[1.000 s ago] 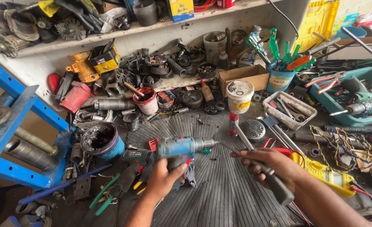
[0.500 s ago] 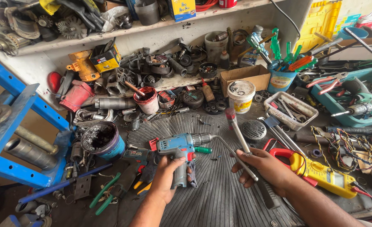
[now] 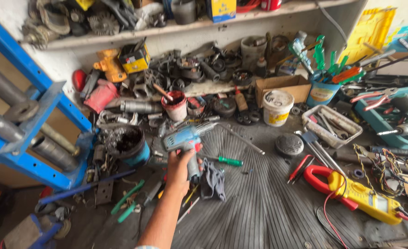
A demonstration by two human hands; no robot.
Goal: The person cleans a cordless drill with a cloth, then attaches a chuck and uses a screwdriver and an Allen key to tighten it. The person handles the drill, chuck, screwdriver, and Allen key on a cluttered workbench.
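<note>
One hand, the left hand (image 3: 180, 171), is showing in the head view, its fingers clenching the handle of a blue power drill (image 3: 185, 140) and holding it over the ribbed black mat (image 3: 268, 207). Lying just beside it are a green-handled screwdriver (image 3: 222, 160) and a grey rag (image 3: 213, 182).

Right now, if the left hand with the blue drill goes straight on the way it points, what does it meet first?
The left hand points up the bench, holding the blue drill. Straight ahead, it would probably first meet the red-and-white paint pot, though depth is hard to judge.
</note>
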